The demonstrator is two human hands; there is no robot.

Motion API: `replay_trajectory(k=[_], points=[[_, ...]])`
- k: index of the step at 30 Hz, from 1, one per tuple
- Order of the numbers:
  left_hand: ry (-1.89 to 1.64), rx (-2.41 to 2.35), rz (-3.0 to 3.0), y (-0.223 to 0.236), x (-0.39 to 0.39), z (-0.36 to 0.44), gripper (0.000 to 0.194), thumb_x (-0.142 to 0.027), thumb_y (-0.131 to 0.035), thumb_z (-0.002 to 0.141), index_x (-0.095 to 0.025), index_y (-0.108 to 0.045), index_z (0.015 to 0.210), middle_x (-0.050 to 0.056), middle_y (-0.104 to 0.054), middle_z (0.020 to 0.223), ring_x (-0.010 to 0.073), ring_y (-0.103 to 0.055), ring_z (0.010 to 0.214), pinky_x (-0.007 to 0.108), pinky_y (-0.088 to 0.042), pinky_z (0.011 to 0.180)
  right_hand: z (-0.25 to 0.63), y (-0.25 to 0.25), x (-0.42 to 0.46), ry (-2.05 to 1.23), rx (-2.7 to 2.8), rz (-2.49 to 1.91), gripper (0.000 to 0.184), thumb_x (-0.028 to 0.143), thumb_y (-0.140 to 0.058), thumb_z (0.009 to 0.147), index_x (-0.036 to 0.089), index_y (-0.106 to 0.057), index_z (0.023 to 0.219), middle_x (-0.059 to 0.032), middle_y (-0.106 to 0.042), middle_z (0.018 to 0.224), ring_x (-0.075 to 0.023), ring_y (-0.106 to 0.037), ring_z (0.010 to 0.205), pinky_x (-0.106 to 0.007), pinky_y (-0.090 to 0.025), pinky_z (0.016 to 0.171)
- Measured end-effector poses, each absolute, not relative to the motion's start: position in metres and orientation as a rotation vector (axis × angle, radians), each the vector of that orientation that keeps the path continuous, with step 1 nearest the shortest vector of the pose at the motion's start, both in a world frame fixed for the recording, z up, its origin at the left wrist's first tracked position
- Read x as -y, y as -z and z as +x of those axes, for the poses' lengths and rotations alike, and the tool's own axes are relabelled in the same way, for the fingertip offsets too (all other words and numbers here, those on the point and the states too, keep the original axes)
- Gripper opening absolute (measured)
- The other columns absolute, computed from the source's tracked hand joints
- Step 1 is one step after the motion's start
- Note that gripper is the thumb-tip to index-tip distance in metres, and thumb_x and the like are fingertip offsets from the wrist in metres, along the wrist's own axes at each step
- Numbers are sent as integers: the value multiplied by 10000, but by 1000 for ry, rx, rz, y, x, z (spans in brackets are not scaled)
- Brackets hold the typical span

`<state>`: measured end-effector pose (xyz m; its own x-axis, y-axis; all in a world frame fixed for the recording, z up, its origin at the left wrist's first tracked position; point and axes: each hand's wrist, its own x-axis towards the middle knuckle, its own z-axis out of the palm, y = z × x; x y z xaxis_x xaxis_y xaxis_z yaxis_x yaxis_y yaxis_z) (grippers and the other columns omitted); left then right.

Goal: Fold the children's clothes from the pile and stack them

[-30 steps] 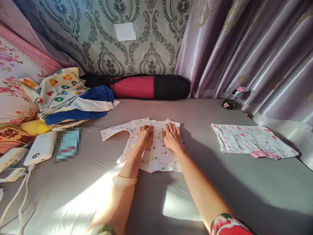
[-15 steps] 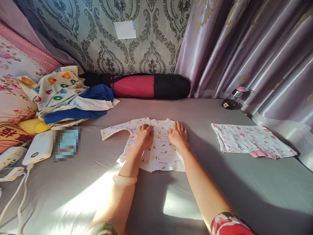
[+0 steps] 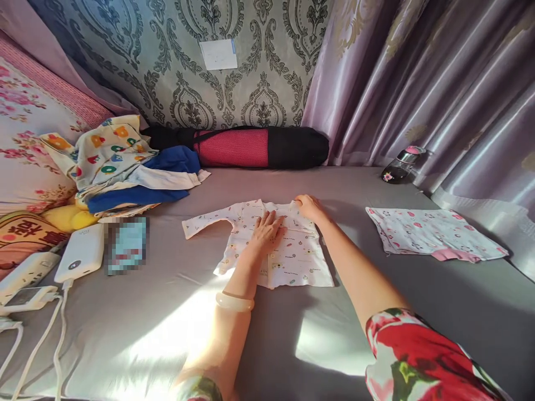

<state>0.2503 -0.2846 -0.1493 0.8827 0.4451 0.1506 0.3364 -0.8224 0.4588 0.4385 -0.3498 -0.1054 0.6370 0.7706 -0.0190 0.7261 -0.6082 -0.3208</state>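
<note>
A small white baby shirt (image 3: 298,259) with a scattered print lies on the grey sheet, its left sleeve (image 3: 209,219) stretched out to the side. No sleeve shows on its right side. My left hand (image 3: 267,231) rests flat on the chest of the shirt, fingers extended. At the right shoulder near the collar, my right hand (image 3: 311,207) has its fingers bent and pinched on the shirt's cloth; the fingertips are partly hidden.
To the right lies a folded white garment (image 3: 434,234) with pink print, and behind it a dark bottle (image 3: 399,166). A red and black roll bag (image 3: 234,148) lies along the wall. At left are piled clothes (image 3: 112,161), a white power bank (image 3: 81,253), cables and a blurred pale-blue object (image 3: 127,245).
My left hand has slid right from the shirt's left chest and flattened out. My right hand has moved up from the right chest to the shoulder, its fingers now bent.
</note>
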Motion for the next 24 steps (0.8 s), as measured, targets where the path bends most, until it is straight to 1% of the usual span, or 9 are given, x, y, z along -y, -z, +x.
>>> replay_trajectory(k=[3,6,10,13,17,21,24], points=[[-330,-578,2624,152,284,251,474,-416,-435,964,-245,-495,1402,148,-352,1563,347,-261,1463,597,-210,1163,443,106,342,-251,1196,-2601,230,305,-516,945,201,-698,1041,-100,-709,1123,-225,-611,1094,-316,-422,914],[-297,-589,2633,149,285,252,492,-421,-430,965,-241,-481,1420,147,-326,1577,353,-242,1470,592,-197,1169,444,106,341,-259,1227,-2599,216,322,-518,944,193,-687,983,-101,-704,1087,-235,-606,1072,-314,-429,876],[-228,-620,2646,144,288,253,520,-415,-411,971,-215,-447,1450,162,-283,1594,361,-202,1483,586,-177,1175,442,108,347,-210,1300,-2531,242,284,-439,979,185,-628,1092,-109,-687,1110,-230,-615,1018,-303,-435,830],[-219,-625,2644,144,289,253,524,-427,-396,974,-225,-437,1456,150,-278,1599,359,-194,1486,589,-168,1176,439,114,353,-132,1330,-2510,258,293,-414,996,196,-587,1160,-114,-678,1123,-245,-612,1028,-321,-429,856],[-196,-651,2640,143,290,254,533,-433,-393,974,-227,-426,1465,145,-269,1604,361,-189,1487,584,-162,1179,435,124,355,17,1360,-2536,260,290,-394,1004,194,-585,1152,-137,-660,1144,-265,-578,1090,-339,-403,917],[-142,-673,2651,137,292,253,540,-423,-385,980,-215,-408,1478,154,-240,1613,353,-174,1493,571,-157,1186,434,129,354,74,1346,-2557,269,258,-370,1004,175,-591,1132,-148,-658,1119,-266,-572,1075,-337,-394,914],[-102,-690,2662,128,295,250,549,-429,-373,985,-204,-393,1485,151,-230,1616,332,-164,1498,538,-156,1197,435,130,354,94,1349,-2571,277,250,-367,1003,158,-597,1126,-148,-653,1127,-267,-562,1079,-338,-388,908]])
